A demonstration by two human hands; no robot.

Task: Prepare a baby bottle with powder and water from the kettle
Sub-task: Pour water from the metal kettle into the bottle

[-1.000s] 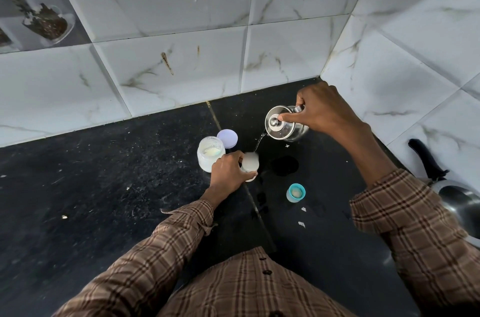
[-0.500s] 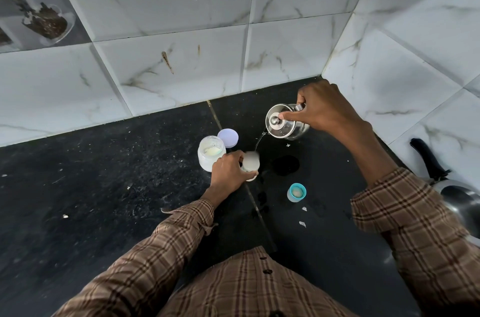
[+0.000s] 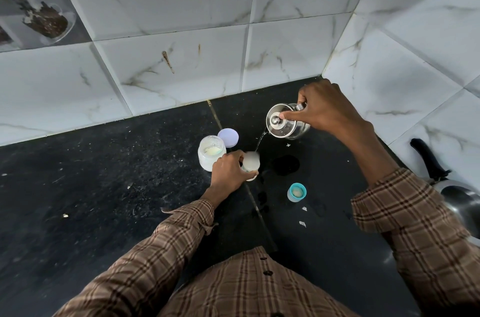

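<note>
Curled around the baby bottle [image 3: 251, 163], the left hand [image 3: 228, 172] grips it from the near-left side, fingers and thumb wrapped on its body, the bottle standing upright on the black counter [image 3: 104, 187] close to a seam between slabs. Right hand [image 3: 322, 109] holds the small steel kettle [image 3: 287, 122] by its handle, forefinger laid across the lid against the knob, kettle lifted and tipped left so a thin stream of water [image 3: 259, 142] runs from the spout down to the bottle's open mouth. Bottle mouth looks pale and cloudy; its level cannot be read. Just left of the bottle, touching or nearly touching the left hand, stands an open powder jar [image 3: 211, 154] with pale yellowish powder inside; its lilac lid [image 3: 228, 137] lies flat just behind it. Right of the bottle, a dark wet patch [image 3: 285, 164] on the counter. Nearer the body, a teal bottle cap [image 3: 296, 192] stands apart, small white scraps [image 3: 302, 215] beside it. At far right edge, a larger steel pot with black handle [image 3: 457, 192]. Marbled white wall tiles [image 3: 181, 62] back the corner. Plaid sleeves on both arms.
</note>
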